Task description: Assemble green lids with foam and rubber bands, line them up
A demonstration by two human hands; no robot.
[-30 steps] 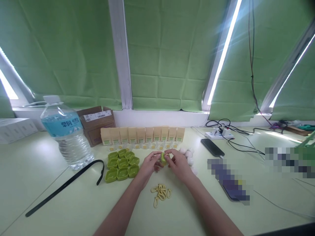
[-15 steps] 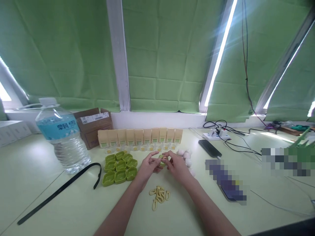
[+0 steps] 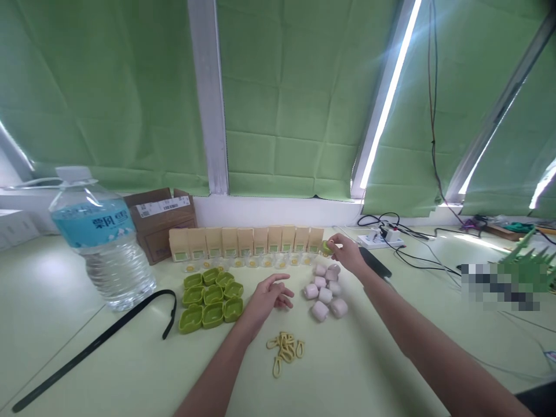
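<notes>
My right hand (image 3: 345, 253) pinches a small green piece (image 3: 326, 248) at the right end of a row of small brown paper boxes (image 3: 260, 240). Its exact kind is too small to make out. My left hand (image 3: 273, 293) hovers over the table with fingers apart and nothing in it. Several hollow green square cups (image 3: 212, 313) sit in a block left of it. To its right lie several pale pink rounded pieces (image 3: 325, 295). Yellow loops (image 3: 286, 348) are heaped nearer me. Small clear pieces with yellow centres (image 3: 266, 262) line up before the boxes.
On the left stand a large water bottle (image 3: 117, 263) and a brown carton (image 3: 163, 226), with a black strap (image 3: 93, 347) in front. At right are a dark phone (image 3: 374, 263), partly behind my right arm, a white power strip (image 3: 380, 240) and loose cables.
My hands were together around the small green piece. The right hand has carried it right and away from me to the row's end; the left has let go and opened.
</notes>
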